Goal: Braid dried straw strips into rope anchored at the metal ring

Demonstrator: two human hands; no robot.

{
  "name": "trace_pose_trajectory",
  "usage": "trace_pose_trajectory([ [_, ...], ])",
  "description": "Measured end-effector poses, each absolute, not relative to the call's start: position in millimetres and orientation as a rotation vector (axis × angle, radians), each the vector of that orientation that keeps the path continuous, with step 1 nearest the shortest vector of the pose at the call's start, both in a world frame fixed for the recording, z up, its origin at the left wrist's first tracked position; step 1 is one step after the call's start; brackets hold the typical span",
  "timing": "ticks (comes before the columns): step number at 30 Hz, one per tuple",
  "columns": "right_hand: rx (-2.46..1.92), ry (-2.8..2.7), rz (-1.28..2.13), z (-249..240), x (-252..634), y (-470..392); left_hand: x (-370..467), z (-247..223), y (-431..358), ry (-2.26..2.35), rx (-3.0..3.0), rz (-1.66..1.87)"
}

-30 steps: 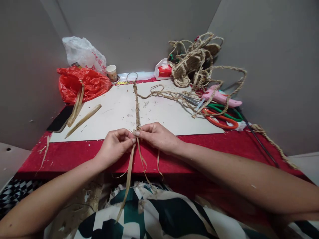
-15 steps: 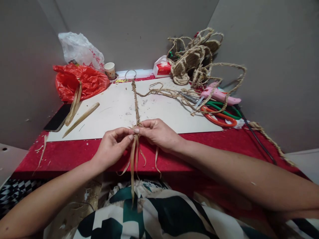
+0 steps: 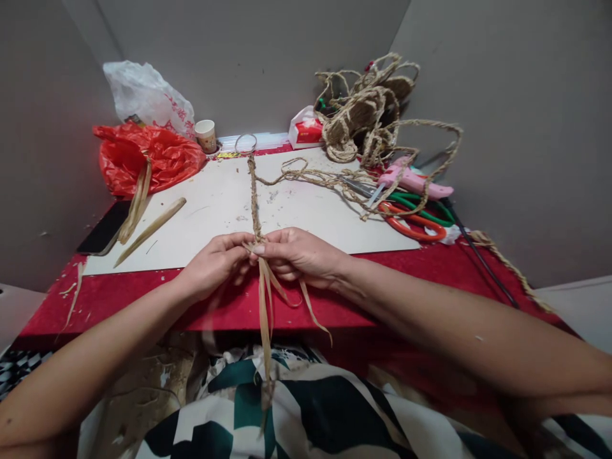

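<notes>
A braided straw cord (image 3: 255, 201) runs from a thin ring (image 3: 245, 143) at the back of the white board down to my hands. My left hand (image 3: 217, 260) is closed, pinching plant-fibre strips at the cord's near end. Thumb against fingers, my right hand (image 3: 299, 255) grips the same end from the other side. Loose fibre strips (image 3: 264, 306) hang below, over the table edge toward my lap. The fingertips meet and partly cover the point where strips and cord join. Another length of twisted straw cord (image 3: 315, 173) branches off to the right.
On the white board (image 3: 205, 217) lies a dry leaf strip (image 3: 150, 233), left. A phone (image 3: 102, 229), red plastic bag (image 3: 153, 156) and paper cup (image 3: 205, 136) stand left. Right are orange-handled scissors (image 3: 414, 223), a pink glue gun (image 3: 415, 178), a tissue pack (image 3: 306, 131) and woven straw pieces (image 3: 358, 121).
The left fingers have curled in closer to the right hand at the join. The hanging strips have swung slightly right. The whole view has shifted a little.
</notes>
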State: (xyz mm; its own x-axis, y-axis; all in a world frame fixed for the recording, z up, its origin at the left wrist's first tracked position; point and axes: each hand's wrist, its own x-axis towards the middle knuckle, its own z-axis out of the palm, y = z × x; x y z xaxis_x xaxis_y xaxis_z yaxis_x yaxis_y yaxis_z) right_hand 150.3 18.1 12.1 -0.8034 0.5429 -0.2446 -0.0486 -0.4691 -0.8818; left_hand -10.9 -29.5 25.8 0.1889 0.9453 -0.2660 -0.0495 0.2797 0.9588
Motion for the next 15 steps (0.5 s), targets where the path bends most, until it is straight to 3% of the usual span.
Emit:
trace_pose_trajectory([
  [8, -0.726, -1.246, 2.400, 14.0, 150.3, 15.4, -14.6, 33.4, -27.0, 1.290, 1.335, 0.886],
  [15, -0.726, -1.193, 2.438, 13.3, 149.0, 14.3, -31.7, 25.6, -23.0, 1.090, 1.098, 0.710],
])
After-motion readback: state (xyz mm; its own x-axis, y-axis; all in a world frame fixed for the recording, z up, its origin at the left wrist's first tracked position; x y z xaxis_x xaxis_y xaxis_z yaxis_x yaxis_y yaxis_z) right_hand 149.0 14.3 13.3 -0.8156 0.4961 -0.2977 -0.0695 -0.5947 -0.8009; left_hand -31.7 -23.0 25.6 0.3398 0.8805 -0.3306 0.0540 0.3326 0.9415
